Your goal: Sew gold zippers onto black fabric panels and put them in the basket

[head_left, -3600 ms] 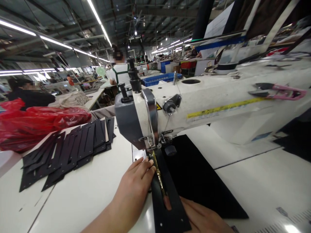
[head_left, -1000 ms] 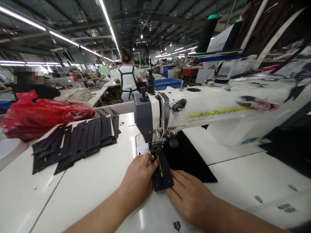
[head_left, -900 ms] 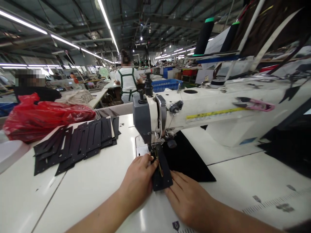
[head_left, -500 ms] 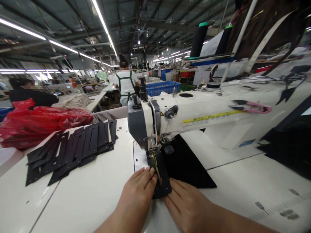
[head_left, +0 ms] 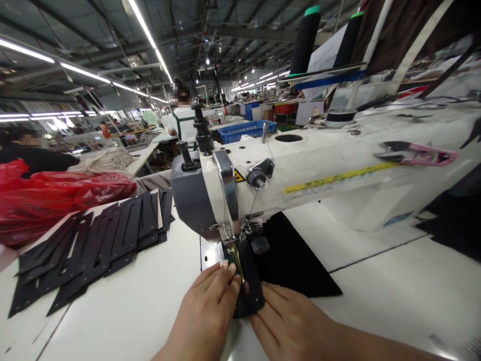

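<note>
A small black panel with a gold-toothed zipper lies under the needle area of a white sewing machine, its upper end hidden by the machine head. My left hand is closed along the panel's left side, fingertips pressed together on it beside the zipper. On the other side, my right hand is closed at the lower right edge, fingers together against the panel; its thumb is hidden. A larger black fabric piece lies flat to the right, partly beneath the machine arm.
Overlapping black slotted pieces lie on the white table at left, near a red plastic bag. Pink-handled thread snips rest on the machine arm. Behind stand a blue crate and a person in a white top.
The view has shifted closer to the machine, which looks larger and further left. Both hands stay at the zippered panel in nearly the same places.
</note>
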Demonstrator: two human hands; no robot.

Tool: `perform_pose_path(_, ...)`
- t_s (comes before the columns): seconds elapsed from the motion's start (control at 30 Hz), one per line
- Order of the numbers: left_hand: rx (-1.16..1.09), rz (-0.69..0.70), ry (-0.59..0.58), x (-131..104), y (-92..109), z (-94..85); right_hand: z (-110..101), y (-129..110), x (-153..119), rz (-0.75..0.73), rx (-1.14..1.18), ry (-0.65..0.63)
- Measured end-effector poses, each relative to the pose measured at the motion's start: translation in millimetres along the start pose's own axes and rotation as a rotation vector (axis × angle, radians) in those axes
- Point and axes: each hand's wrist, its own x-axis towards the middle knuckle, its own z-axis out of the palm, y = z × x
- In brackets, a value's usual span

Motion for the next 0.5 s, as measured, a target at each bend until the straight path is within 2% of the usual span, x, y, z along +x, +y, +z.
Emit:
perform_pose_path(0.23,0.009,0.036,-0.017,-1,-7,-1.3,2,9,5,0.002,0.008,-0.057)
perform_pose_path(0.5,-0.02,-0.033,0.04,9,-14,1.2,4,21,10,-0.031,-0.003,-0.143)
